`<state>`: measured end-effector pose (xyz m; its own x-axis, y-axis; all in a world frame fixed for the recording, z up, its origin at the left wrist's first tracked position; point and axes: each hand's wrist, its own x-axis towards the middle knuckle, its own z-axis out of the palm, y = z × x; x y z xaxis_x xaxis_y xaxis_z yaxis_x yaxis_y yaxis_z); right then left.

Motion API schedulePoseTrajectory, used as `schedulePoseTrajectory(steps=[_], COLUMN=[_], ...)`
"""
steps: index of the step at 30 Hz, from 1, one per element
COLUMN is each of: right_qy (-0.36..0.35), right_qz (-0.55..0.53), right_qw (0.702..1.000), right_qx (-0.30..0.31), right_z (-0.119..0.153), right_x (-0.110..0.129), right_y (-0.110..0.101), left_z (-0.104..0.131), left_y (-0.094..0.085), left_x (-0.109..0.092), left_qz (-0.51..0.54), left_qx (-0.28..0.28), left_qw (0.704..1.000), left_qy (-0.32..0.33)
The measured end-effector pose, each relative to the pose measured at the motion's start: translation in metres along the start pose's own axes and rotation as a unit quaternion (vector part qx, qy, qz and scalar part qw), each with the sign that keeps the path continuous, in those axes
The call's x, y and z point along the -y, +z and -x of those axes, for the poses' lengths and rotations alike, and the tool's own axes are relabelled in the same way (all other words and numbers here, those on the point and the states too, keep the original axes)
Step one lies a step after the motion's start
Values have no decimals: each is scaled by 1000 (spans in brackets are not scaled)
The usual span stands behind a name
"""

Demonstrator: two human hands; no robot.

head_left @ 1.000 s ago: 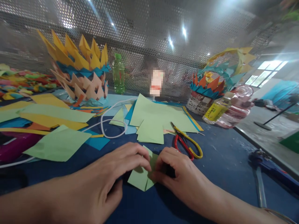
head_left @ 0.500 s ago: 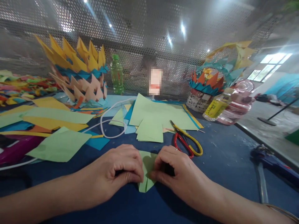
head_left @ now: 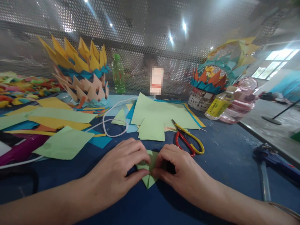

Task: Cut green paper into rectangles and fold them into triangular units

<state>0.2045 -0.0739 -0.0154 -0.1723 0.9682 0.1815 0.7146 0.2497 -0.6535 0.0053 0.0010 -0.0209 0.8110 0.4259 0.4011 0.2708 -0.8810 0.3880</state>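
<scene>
A small folded green paper point(head_left: 148, 181) lies on the blue tabletop between my hands, its pointed end towards me and a crease down its middle. My left hand point(head_left: 131, 162) is curled over its left side, thumb at the crease and fingers bent above. On the right side, my right hand point(head_left: 172, 164) pinches the paper between thumb and curled fingers. Scissors point(head_left: 198, 142) with one red and one yellow handle rest just beyond my right hand. Behind them is a stack of larger green sheets point(head_left: 161, 112).
Left are loose coloured papers point(head_left: 64, 142), a purple tool point(head_left: 25, 148) and a white cord point(head_left: 104, 126). At the back stand folded-paper crowns point(head_left: 82, 62), a green bottle point(head_left: 118, 75) and a yellow-labelled bottle point(head_left: 219, 106). A blue glue gun point(head_left: 276, 161) lies right.
My left hand has shifted right and slightly up, and its thumb has moved to the crease. More of the paper's left part shows. The view has tilted slightly.
</scene>
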Motion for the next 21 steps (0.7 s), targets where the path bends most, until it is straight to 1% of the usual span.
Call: schedulePoseTrajectory(steps=[1, 3, 5, 6, 11, 15, 21], right_qy=[1, 2, 2, 2, 15, 17, 20], right_qz=[0, 4, 8, 8, 5, -3, -14], right_qw=[1000, 1000, 1000, 1000, 1000, 1000, 1000], right_qx=[0, -4, -5, -2, 5, 2, 0], right_z=[0, 1, 1, 1, 1, 0, 0], right_x=[0, 0, 0, 0, 0, -1, -2], right_y=[0, 0, 0, 0, -1, 0, 2], left_z=[1, 5, 10, 13, 24, 26, 25], left_y=[-1, -2, -3, -3, 1, 4, 5], left_x=[-1, -3, -5, -6, -12, -11, -13], left_qz=[-32, -85, -99, -91, -81, -62, -94], left_qx=[-1, 19, 48, 50, -37, -62, -101], left_qw=[999, 996, 991, 989, 991, 986, 977], left_qy=[6, 32, 75, 101, 98, 142, 160])
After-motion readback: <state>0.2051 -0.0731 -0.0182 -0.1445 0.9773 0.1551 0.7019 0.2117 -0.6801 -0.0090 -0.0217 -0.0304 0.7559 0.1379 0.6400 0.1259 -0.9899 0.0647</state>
